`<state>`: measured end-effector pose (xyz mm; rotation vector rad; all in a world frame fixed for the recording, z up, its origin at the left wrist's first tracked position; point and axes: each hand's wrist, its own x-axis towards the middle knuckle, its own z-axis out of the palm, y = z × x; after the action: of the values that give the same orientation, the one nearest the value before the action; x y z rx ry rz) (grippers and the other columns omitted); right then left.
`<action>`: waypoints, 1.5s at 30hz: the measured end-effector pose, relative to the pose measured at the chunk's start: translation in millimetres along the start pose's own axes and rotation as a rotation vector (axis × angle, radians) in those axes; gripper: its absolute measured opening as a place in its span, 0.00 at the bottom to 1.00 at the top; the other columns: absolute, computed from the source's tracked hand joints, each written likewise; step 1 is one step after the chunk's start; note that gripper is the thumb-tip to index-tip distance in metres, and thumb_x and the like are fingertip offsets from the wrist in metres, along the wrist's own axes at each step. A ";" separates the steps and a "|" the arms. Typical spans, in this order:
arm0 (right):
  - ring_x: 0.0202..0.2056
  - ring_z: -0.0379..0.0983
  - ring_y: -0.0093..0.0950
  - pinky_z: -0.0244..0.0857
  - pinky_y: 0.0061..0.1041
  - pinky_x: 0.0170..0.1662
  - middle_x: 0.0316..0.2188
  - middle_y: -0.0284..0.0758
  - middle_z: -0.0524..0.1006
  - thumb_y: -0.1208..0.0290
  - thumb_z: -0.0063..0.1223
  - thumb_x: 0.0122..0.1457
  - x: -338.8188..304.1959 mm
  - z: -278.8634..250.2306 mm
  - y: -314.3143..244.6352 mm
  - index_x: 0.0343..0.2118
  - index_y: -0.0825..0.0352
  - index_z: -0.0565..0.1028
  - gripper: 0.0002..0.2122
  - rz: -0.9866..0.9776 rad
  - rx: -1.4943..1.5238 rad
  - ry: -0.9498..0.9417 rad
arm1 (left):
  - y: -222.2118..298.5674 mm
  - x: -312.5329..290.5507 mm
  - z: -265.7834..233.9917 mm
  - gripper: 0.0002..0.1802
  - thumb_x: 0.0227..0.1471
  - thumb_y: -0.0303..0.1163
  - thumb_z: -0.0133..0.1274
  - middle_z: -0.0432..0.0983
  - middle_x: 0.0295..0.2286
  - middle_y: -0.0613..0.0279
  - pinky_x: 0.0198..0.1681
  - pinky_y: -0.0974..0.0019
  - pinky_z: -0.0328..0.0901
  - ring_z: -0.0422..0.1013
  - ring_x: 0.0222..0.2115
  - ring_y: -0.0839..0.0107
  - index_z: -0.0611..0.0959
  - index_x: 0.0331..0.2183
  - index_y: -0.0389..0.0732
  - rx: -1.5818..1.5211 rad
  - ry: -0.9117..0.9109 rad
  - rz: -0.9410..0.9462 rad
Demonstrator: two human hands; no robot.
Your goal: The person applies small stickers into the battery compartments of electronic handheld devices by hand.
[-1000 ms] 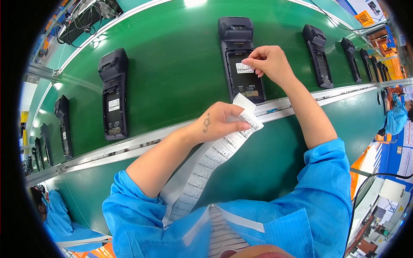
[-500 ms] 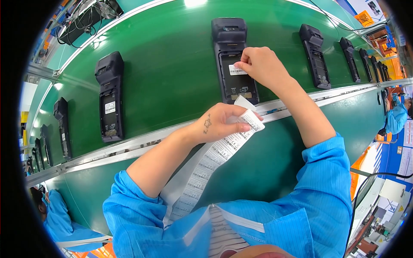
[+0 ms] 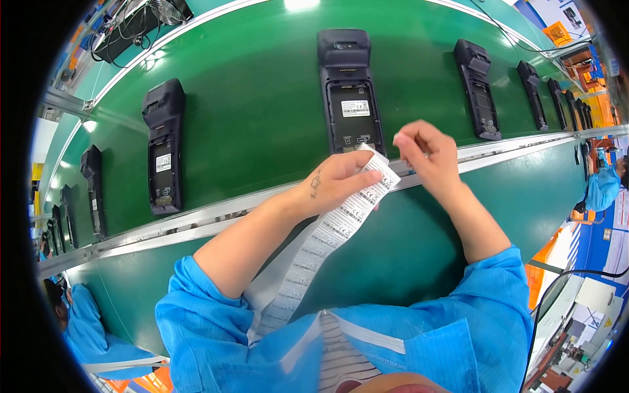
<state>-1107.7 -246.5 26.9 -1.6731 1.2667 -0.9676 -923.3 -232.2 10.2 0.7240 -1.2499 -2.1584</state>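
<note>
My left hand (image 3: 337,187) grips a strip of printed white labels (image 3: 327,239) between thumb and fingers. Its upper end folds over at my fingertips, and the rest trails down toward my chest. My right hand (image 3: 434,157) hovers just right of the strip's end, fingers loosely curled and thumb apart, with nothing visible in it. Straight ahead, a dark handheld terminal (image 3: 333,57) lies on the green surface, its rear compartment facing up. A white label (image 3: 355,108) sits inside that compartment. The strip and my left hand cover the terminal's near end.
To the left lies another terminal (image 3: 164,108) bearing a white label, with several more beyond it. Unlabelled-looking terminals (image 3: 478,85) line the right side. A metal rail (image 3: 196,229) runs along the green belt's near edge. A black device with cables (image 3: 134,33) stands far left.
My right hand has let go of the label in the middle terminal and drawn back toward me, near the strip. The terminals have shifted slightly left. My left hand keeps hold of the strip.
</note>
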 end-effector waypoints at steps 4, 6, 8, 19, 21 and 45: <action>0.19 0.63 0.13 0.57 0.11 0.20 0.18 0.29 0.69 0.75 0.48 0.50 -26.1 4.5 -4.0 0.25 0.70 0.70 0.04 0.096 0.437 -0.065 | 1.0 2.1 2.8 0.12 0.49 0.34 0.45 0.72 0.21 0.62 0.21 0.79 0.61 0.67 0.20 0.82 0.73 0.31 0.34 0.125 0.125 0.087; 0.19 0.65 0.15 0.59 0.12 0.21 0.19 0.31 0.70 0.77 0.49 0.50 -31.0 4.9 -1.6 0.26 0.71 0.69 0.03 0.090 0.569 -0.042 | 1.9 2.2 6.2 0.12 0.48 0.35 0.46 0.72 0.20 0.64 0.21 0.79 0.60 0.66 0.20 0.82 0.75 0.29 0.34 0.132 0.165 0.073; 0.19 0.65 0.15 0.59 0.12 0.21 0.20 0.31 0.71 0.78 0.49 0.49 -32.3 6.9 -2.0 0.26 0.71 0.69 0.03 0.089 0.566 -0.020 | 1.6 3.9 8.9 0.13 0.47 0.36 0.47 0.71 0.20 0.65 0.21 0.79 0.59 0.65 0.20 0.83 0.76 0.26 0.34 0.138 0.203 0.061; 0.21 0.66 0.14 0.61 0.11 0.22 0.22 0.29 0.70 0.80 0.52 0.46 -35.6 8.8 -1.4 0.25 0.70 0.69 0.04 0.091 0.666 0.062 | -9.7 12.2 12.3 0.18 0.43 0.32 0.52 0.57 0.06 0.70 0.11 0.76 0.46 0.51 0.10 0.86 0.70 0.09 0.35 0.543 0.495 0.289; 0.21 0.66 0.14 0.61 0.11 0.22 0.22 0.30 0.69 0.80 0.52 0.46 -38.5 8.2 -1.3 0.25 0.70 0.69 0.04 0.044 0.649 0.075 | -7.5 12.0 14.2 0.17 0.43 0.30 0.52 0.59 0.06 0.71 0.11 0.77 0.46 0.52 0.10 0.86 0.72 0.09 0.35 0.538 0.475 0.299; 0.17 0.64 0.15 0.61 0.14 0.20 0.16 0.29 0.69 0.72 0.54 0.45 53.6 -197.2 81.2 0.22 0.70 0.71 0.07 0.102 0.047 0.559 | 1.4 33.2 27.8 0.10 0.46 0.28 0.48 0.73 0.21 0.55 0.23 0.73 0.66 0.71 0.20 0.72 0.73 0.29 0.31 0.011 0.120 0.001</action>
<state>-1305.5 -342.2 32.9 -1.3256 1.6512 -1.4498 -965.5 -238.7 17.3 0.8436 -1.2011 -2.0760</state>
